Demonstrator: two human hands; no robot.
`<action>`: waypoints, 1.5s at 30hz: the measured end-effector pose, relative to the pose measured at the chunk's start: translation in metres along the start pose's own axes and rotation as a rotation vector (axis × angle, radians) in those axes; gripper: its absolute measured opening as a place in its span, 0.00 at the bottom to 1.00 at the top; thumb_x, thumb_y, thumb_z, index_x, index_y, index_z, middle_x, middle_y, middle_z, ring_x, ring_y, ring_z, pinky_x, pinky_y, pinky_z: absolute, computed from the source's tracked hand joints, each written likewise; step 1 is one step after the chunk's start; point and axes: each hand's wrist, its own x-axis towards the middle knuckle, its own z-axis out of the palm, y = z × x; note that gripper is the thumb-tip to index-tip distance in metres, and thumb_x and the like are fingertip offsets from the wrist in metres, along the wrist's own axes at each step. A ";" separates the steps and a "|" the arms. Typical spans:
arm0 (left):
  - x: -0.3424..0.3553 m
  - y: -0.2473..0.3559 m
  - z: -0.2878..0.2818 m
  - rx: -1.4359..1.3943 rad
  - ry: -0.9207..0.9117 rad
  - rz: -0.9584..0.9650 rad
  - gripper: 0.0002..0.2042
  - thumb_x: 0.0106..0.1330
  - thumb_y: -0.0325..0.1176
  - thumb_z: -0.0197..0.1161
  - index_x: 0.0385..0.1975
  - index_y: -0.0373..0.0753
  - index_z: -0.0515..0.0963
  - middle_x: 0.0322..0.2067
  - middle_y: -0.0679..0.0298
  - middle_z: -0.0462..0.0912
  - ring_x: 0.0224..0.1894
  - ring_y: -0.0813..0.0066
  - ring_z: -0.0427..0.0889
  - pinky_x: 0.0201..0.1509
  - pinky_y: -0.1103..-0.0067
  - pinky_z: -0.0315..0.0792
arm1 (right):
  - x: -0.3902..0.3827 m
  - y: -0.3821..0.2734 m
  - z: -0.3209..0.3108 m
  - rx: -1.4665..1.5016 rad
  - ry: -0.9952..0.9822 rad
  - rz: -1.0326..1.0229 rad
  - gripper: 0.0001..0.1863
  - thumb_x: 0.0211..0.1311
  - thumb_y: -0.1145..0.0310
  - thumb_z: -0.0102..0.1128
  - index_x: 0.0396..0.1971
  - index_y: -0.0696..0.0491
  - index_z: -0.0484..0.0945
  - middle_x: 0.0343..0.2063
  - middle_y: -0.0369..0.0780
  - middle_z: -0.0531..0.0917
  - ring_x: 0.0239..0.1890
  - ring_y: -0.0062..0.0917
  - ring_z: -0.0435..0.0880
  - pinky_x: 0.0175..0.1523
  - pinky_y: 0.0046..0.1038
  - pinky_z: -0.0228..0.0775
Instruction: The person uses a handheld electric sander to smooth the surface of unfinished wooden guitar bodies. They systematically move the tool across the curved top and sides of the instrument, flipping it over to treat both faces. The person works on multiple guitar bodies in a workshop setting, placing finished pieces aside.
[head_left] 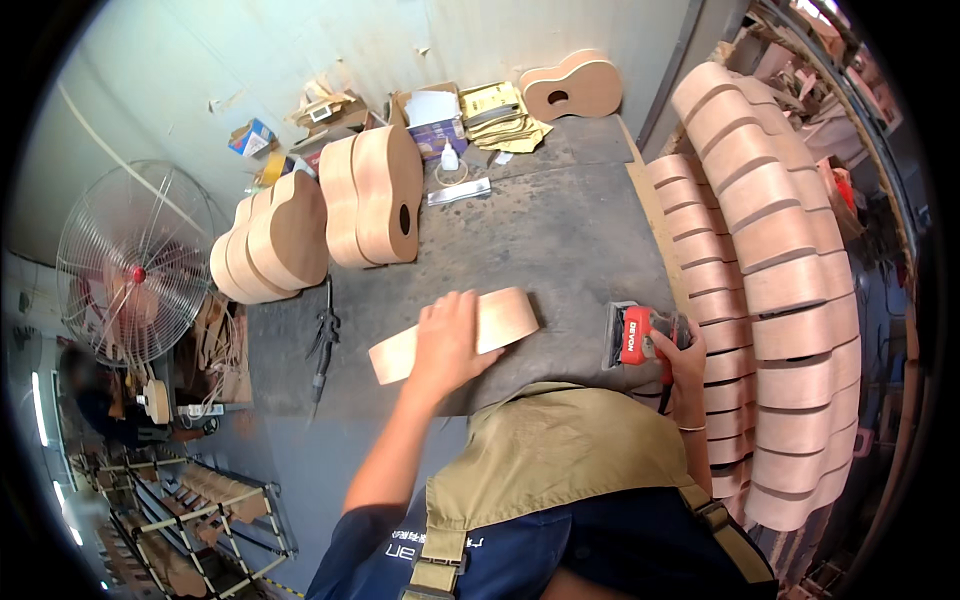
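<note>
My left hand (450,340) grips a pale wooden instrument body (505,315), which lies on the dark worktop with its curved side face up, fingers over the top and thumb at the near edge. My right hand (678,355) is closed on a red and black power sander (636,334) at the right of the worktop, with its pad turned toward the left. A black tool (322,345), perhaps an air gun, lies to the left of my left hand. Two groups of upright wooden bodies (285,230) (355,195) stand at the back left of the worktop.
Tall rows of stacked bodies (775,270) line the right side. At the back are yellow sheets (490,115), boxes (430,110), a white bottle (449,157) and another body (585,85). A large fan (100,250) stands left, near a blurred person (95,410) and racks (240,500).
</note>
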 end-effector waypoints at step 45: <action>0.022 0.001 -0.024 -0.519 -0.127 0.129 0.40 0.41 0.41 0.91 0.58 0.30 0.85 0.54 0.51 0.91 0.56 0.57 0.92 0.64 0.68 0.82 | -0.016 -0.259 0.169 -0.684 -0.852 -1.142 0.24 0.48 0.63 0.80 0.48 0.50 0.86 0.40 0.40 0.88 0.41 0.40 0.91 0.47 0.38 0.84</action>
